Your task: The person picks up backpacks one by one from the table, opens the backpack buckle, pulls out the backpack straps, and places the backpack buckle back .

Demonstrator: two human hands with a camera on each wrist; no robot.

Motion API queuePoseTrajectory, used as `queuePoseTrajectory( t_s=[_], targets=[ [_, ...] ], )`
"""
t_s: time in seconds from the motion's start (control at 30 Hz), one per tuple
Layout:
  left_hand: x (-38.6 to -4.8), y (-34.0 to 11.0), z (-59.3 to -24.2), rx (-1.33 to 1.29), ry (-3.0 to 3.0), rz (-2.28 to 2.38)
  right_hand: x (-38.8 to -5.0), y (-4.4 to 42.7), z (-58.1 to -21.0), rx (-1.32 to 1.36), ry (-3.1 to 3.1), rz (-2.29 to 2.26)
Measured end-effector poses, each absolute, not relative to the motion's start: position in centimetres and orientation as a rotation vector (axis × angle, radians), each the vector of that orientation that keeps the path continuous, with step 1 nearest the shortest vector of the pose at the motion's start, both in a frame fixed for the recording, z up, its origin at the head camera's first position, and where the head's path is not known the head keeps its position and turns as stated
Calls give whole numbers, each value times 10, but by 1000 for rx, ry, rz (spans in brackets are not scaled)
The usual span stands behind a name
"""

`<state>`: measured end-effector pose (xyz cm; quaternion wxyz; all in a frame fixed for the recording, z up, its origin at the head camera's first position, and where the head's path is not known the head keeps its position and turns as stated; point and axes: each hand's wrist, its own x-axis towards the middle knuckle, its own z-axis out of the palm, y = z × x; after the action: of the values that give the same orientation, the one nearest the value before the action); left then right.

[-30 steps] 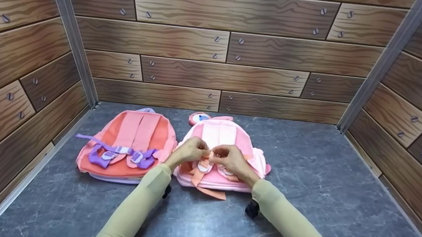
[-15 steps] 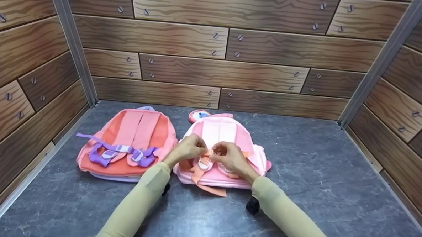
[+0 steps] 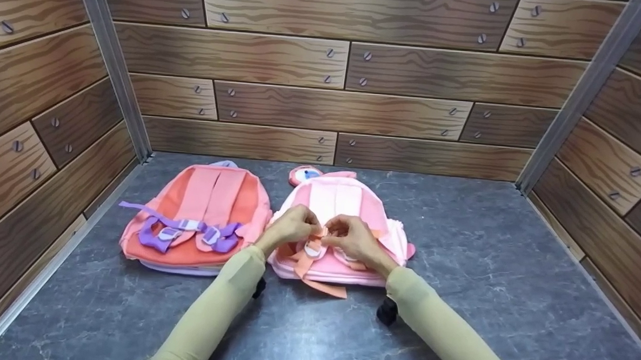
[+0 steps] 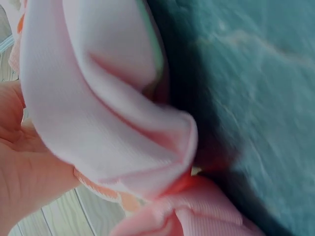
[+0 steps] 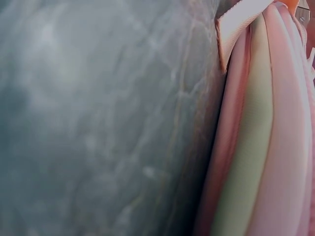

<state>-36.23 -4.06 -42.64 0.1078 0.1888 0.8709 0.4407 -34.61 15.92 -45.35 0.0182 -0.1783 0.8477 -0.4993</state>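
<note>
A pink backpack (image 3: 372, 210) lies with its shoulder straps up in the head view. Over its lower middle, my left hand (image 3: 294, 225) and right hand (image 3: 353, 239) meet, fingertips pinching a small orange buckle (image 3: 324, 232) from either side. Fingers partly cover it, so whether its halves are joined is unclear. Below them an orange strap (image 3: 324, 289) trails past the bag's front edge. In the left wrist view, the left palm (image 4: 34, 172) sits behind pale pink fabric (image 4: 98, 123). The right wrist view mostly shows the bag's side (image 5: 290, 123) and the table.
A coral backpack (image 3: 252, 196) with purple straps (image 3: 155, 240) lies close on the left, its buckle fastened. A plush piece with an eye (image 3: 303, 175) pokes out behind the pink bag. Wood-patterned walls (image 3: 269, 105) enclose the grey marbled table (image 3: 474, 251).
Both hands stay at the orange buckle, with only slight finger movement. The view shifts a little; both backpacks lie where they were.
</note>
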Motion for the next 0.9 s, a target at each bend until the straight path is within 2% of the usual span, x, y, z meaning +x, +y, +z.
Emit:
queuePoseTrajectory(
  t_s=[0.9],
  targets=[
    [-356, -35, -421, 464, 2463, 1401, -345, 161, -452, -568, 2597, -1615]
  ],
)
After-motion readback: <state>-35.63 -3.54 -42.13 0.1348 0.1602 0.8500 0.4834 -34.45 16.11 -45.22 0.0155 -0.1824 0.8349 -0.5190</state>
